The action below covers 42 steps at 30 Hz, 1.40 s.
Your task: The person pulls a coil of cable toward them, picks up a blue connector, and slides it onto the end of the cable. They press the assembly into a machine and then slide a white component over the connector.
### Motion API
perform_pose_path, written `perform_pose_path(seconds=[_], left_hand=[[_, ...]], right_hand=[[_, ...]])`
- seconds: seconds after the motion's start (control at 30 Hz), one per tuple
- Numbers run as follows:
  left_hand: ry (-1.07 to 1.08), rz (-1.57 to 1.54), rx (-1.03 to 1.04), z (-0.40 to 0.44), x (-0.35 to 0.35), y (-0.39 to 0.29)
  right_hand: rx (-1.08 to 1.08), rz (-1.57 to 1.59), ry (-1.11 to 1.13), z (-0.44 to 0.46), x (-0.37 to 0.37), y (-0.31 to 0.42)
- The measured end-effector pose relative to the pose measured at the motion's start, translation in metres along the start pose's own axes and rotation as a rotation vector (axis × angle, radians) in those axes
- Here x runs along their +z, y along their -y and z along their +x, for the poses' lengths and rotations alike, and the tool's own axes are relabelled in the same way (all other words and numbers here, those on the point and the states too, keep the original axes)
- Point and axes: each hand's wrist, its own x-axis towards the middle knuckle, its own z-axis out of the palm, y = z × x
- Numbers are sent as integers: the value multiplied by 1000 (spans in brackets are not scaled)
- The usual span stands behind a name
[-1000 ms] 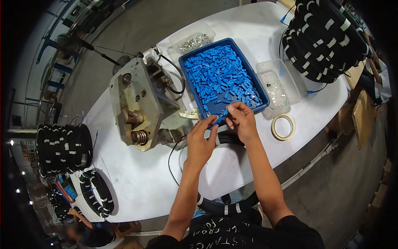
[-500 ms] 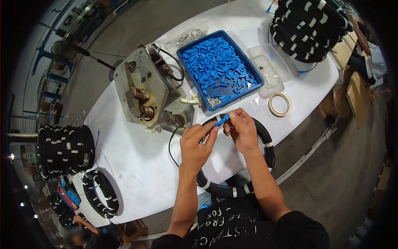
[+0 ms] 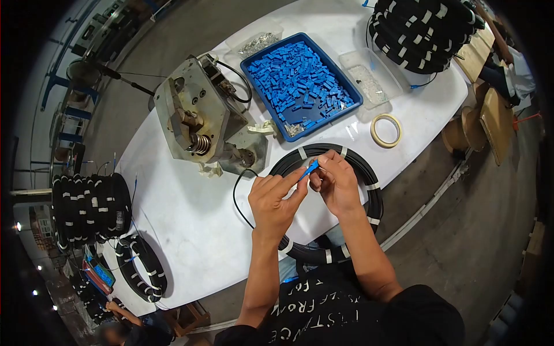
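Observation:
A small blue cable connector is pinched between my two hands, above a black cable coil bound with white tape. My left hand grips its lower left end between thumb and forefinger. At the upper right end, the fingertips of my right hand close on it; my fingers partly cover it. A thin black cable loops out beside my left hand, and where it joins the connector is hidden.
A metal press stands at left. Beyond the coil are a blue tray of blue connector parts, clear plastic boxes and a tape roll. Stacked cable coils stand at the far right, more coils at left. Another person's arm shows lower left.
The view has shifted slightly, so the tray and press sit a little higher and further left. Both hands keep their pinch on the connector, with only slight finger movement.

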Motion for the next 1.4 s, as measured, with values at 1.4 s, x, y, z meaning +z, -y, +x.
perform_pose_path(seconds=[1.4], left_hand=[[32,-33,-42,10,9,3]], right_hand=[[17,106,18,7,-10,-4]])
